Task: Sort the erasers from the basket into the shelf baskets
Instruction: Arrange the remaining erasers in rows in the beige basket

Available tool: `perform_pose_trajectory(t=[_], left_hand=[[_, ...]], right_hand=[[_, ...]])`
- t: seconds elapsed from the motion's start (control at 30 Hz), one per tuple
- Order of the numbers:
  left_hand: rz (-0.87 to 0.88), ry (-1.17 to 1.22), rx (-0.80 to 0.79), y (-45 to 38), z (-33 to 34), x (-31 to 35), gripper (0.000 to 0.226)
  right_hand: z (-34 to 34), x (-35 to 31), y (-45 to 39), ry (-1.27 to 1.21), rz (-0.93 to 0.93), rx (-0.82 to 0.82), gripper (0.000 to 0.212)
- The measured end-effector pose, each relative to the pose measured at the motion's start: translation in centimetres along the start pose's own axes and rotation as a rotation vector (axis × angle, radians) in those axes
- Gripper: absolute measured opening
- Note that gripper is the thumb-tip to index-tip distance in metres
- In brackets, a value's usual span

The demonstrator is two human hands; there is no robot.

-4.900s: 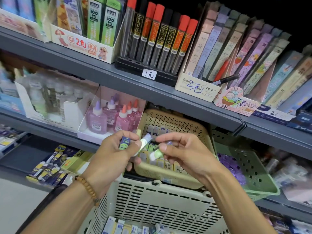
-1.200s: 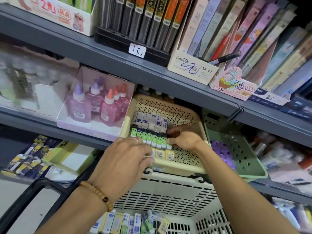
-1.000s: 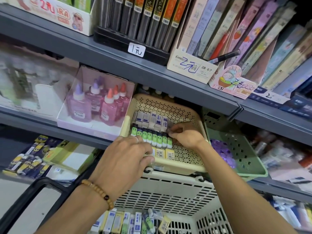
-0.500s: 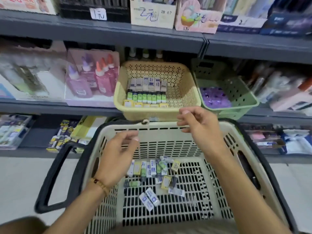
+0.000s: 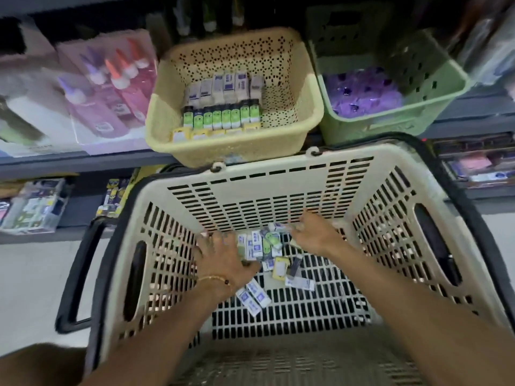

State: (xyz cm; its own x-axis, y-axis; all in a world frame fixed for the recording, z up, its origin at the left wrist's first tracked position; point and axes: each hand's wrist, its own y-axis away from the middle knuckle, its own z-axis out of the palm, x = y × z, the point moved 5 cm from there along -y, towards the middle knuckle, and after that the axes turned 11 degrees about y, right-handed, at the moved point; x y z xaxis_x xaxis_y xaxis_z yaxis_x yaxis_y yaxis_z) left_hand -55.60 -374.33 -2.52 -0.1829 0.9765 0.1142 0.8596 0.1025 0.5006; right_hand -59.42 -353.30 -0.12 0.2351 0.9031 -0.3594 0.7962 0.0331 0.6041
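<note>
both hands (image 5: 223, 257) among basket (image 5: 273, 179) erasers (image 5: 257, 243)

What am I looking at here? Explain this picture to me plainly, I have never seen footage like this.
There is no machine here. A person wears a camera on the head, so this one picture looks forward and down along their two bare arms.

Both hands are inside a large cream slotted plastic shopping basket with black handles. The left hand, with a bead bracelet at the wrist, and the right hand are down among a loose pile of small wrapped erasers on the basket floor. The picture is blurred, so I cannot tell whether either hand has gripped one.

Beyond it, on a grey shelf, sits a yellow perforated plastic basket holding neat rows of erasers. Beside that is a green plastic basket with purple items, and on the other side a box of pink glue bottles.
</note>
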Motion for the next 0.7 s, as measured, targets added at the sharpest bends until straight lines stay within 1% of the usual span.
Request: perform_pose_trajectory(t=[0.07,0.13,0.2,0.27,0.33,0.4,0.5,0.57,0.67,0.7], left_hand=[[-0.017,-0.021,0.024,-0.7,0.5,0.4,0.106],[-0.036,-0.014,0.106,-1.3,-0.1,0.3,0.099],[-0.053,0.034,0.198,-1.5,-0.8,0.0,0.093],[-0.106,0.151,0.229,-1.4,-0.6,-0.3,0.089],[-0.170,0.261,0.196,-1.1,0.1,-0.3,0.088],[-0.172,0.255,0.147,-0.8,1.0,0.4,0.087],[-0.139,0.241,0.103,-0.8,1.5,1.3,0.079],[-0.163,0.262,0.109,-1.0,1.2,1.2,0.085],[-0.290,0.307,0.098,-1.4,1.1,0.4,0.110],[-0.312,0.294,0.091,-1.5,1.3,0.4,0.114]], right_hand=[[1.3,0.6,-0.5,0.015,0.033,-0.032,0.045],[2.4,0.3,-0.9,0.019,0.003,-0.024,0.049],[3.2,-0.5,-1.0,0.004,-0.032,-0.007,0.046],[4.0,-1.3,-0.8,0.012,-0.057,-0.013,0.050],[4.5,-1.7,-0.8,0.021,-0.075,-0.017,0.055],[4.5,-2.0,-0.8,0.004,-0.085,-0.010,0.054],[4.6,-2.0,-0.7,-0.039,-0.095,-0.011,0.052],[4.8,-2.0,-0.5,-0.041,-0.110,-0.013,0.055],[5.0,-1.8,-0.3,0.005,-0.126,-0.015,0.070],[5.1,-1.7,-0.3,0.020,-0.127,-0.019,0.075]])
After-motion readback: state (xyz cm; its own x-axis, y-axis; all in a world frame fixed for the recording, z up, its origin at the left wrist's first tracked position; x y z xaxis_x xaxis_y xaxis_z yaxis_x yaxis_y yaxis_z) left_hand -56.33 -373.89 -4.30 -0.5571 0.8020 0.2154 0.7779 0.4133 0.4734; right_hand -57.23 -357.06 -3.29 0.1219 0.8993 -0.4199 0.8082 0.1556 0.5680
